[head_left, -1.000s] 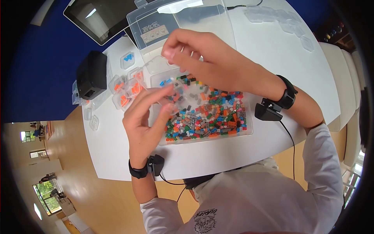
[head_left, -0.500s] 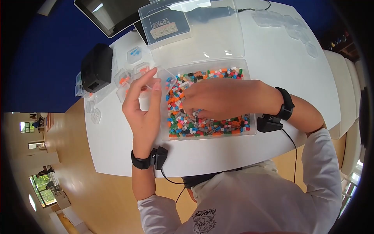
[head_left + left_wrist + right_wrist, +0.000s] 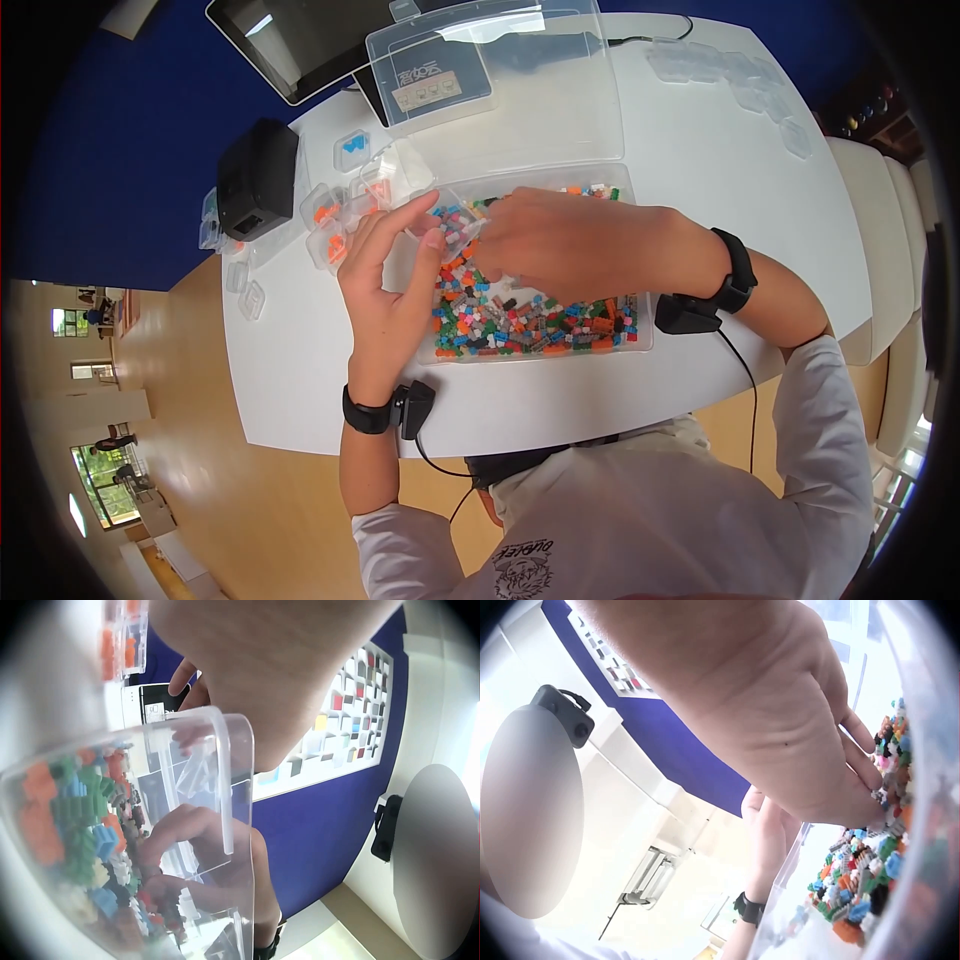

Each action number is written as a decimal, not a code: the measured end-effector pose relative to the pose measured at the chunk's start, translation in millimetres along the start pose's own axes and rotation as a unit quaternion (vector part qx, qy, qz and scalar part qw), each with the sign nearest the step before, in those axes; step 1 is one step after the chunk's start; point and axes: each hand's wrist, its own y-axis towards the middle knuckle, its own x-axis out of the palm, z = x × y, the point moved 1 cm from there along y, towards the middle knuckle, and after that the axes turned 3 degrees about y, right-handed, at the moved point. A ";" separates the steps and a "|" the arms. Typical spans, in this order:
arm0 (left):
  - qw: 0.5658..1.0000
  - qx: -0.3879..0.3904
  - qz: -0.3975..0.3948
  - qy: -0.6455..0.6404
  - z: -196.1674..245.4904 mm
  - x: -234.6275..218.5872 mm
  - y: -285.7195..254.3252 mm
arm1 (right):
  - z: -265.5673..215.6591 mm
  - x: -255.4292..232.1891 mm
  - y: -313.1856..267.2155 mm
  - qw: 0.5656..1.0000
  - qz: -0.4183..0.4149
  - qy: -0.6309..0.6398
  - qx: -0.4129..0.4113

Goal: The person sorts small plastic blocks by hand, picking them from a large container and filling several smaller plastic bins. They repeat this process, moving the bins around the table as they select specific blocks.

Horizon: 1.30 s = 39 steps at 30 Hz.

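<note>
My left hand [image 3: 385, 300] pinches a small clear plastic box [image 3: 452, 222] between thumb and fingers, held over the left rim of a large clear bin [image 3: 642, 340]. Small colourful building bricks [image 3: 540, 325], in orange, green, blue, white, grey and other colours, lie heaped in the bin. My right hand [image 3: 560, 245] reaches down into the bin beside the small box. In the right wrist view the fingertips [image 3: 877, 814] of that hand are right at the bricks [image 3: 855, 877]; whether they pinch any I cannot tell.
Small clear boxes with orange bricks [image 3: 330, 245] and one with blue bricks [image 3: 352, 147] stand left of the bin. The bin's clear lid [image 3: 560, 100] and a box with a label [image 3: 430, 90] lie behind. Further clear boxes [image 3: 760, 85] sit back right; a black device [image 3: 258, 180] stands left.
My right hand came down from above the bin into the bricks, then shifted slightly up and left, and a bare patch shows in the heap. My left hand, with the box, has moved right.
</note>
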 end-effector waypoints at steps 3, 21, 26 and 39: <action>1.000 0.019 -0.020 0.010 0.2 -3.1 0.3 | -1.3 -18.7 -4.8 0.996 0.078 0.029 -0.036; 0.996 -0.084 0.012 -0.021 2.7 -3.4 -1.7 | -5.7 2.0 -7.0 0.999 0.002 0.002 0.050; 0.997 -0.076 0.013 -0.016 1.4 -4.9 -2.4 | -1.2 -10.3 -12.4 0.999 -0.003 -0.039 0.029; 0.998 -0.022 -0.054 0.010 7.2 -7.8 -3.2 | -18.1 -40.7 -0.8 0.963 0.267 -0.010 0.025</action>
